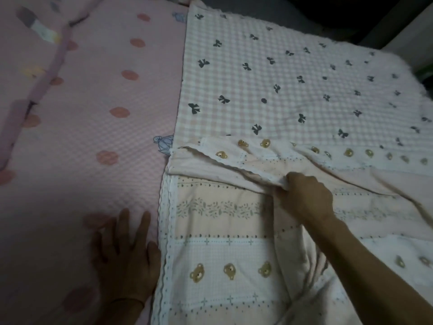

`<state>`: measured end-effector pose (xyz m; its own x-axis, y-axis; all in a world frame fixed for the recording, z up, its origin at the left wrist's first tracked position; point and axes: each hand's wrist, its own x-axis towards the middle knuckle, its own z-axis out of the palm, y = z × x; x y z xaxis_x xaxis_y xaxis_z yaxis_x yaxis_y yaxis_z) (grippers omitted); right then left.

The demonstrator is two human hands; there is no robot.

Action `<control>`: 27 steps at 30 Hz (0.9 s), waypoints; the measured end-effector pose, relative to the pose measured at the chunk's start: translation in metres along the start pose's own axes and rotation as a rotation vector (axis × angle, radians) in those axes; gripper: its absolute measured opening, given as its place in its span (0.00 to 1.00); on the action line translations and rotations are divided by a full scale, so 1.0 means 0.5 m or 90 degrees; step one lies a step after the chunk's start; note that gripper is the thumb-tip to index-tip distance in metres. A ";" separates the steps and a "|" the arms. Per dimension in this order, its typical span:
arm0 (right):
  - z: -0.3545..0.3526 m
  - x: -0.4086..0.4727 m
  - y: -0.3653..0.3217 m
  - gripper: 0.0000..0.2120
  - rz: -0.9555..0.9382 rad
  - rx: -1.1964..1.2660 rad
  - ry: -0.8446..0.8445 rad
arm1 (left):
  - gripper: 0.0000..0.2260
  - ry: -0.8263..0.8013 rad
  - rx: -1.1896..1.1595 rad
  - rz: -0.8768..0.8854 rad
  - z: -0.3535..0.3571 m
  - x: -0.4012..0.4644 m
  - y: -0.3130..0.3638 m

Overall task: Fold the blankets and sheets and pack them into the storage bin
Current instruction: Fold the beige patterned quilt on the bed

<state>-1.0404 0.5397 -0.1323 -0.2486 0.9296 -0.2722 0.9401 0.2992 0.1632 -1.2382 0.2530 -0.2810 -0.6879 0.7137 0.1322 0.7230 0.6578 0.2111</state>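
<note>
The bear quilt [225,242] serves as the landmark here. Far to its left, at the frame's upper corner, lies a pink ruffled cover [25,90], blurred and partly out of view. Between that and the quilt stretches the dotted pink sheet [93,113] on the bed, spread flat and unfolded.

Just left of the quilt's lace edge, the left hand [127,261] rests palm down on the sheet, fingers straight and spread, holding nothing; its thumb lies beside the lace.

The quilt itself lies nearest the camera, wrinkled, with one edge turned back on itself near its far side. On that turned edge the right hand [304,198] has its fingers curled, pinching the lace-trimmed fold, the arm reaching in from the lower right.

Beyond the quilt, and running off to its right, the bow blanket [293,78] lies open and flat, the quilt overlapping its near edge.

As a judgement: the work is at an early stage. The quilt seems to be in the middle of a first fold, not yet squared up. The bow blanket and the sheet show no folds at all. No storage bin is in view, so nothing appears packed; folding each piece and packing all remain.
</note>
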 end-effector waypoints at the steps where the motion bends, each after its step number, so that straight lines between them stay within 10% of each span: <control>1: -0.036 0.013 0.010 0.15 -0.031 0.008 -0.010 | 0.27 0.006 0.006 0.003 -0.001 -0.001 0.000; 10: -0.381 0.072 0.002 0.20 -0.268 -0.036 0.029 | 0.26 0.002 0.020 -0.019 -0.043 0.001 0.016; 18: -0.340 0.069 0.069 0.18 -0.322 -0.174 0.052 | 0.23 0.009 0.083 -0.017 -0.055 0.173 0.021; 23: -0.333 0.180 0.148 0.16 -0.240 -0.441 -0.006 | 0.21 -0.018 0.045 -0.019 0.010 0.198 -0.004; 27: -0.313 0.204 0.149 0.28 -0.094 -0.439 0.177 | 0.21 -0.070 0.127 0.013 0.012 0.191 -0.017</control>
<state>-1.0321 0.6907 0.0005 -0.4961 0.8622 -0.1027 0.5567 0.4066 0.7244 -1.3097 0.3167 -0.2758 -0.6699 0.7420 0.0263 0.7424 0.6698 0.0128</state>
